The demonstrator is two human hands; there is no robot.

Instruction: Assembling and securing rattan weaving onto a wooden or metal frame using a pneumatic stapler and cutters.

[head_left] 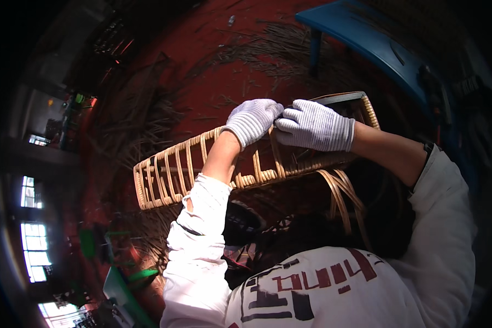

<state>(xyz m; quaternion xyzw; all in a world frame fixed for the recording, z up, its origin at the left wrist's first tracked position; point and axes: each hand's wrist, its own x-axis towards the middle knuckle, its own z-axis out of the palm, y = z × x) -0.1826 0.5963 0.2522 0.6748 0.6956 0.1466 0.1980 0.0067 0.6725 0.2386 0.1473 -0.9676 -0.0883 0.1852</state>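
A long, narrow frame wound with tan rattan (pixel 265 176) lies slantwise in front of me, its near end low on the left. Rattan strands cross between its two long rails, with gaps between them. My left hand (pixel 254 120), in a white knit glove, is closed at the far rail. Beside it my right hand (pixel 317 126), gloved alike, is closed with bent fingers, its fingertips close to the left ones. One strand runs up from the near rail to between the hands; the fingertips hide its end. Loose rattan strands (pixel 341 191) hang from the near rail on the right.
A blue table (pixel 361 30) stands at the far right. Cut rattan scraps (pixel 279 49) litter the red floor (pixel 202 33), with more heaped at the left. Green items (pixel 142 275) are at the lower left. My dark shoe (pixel 243 221) shows below the frame.
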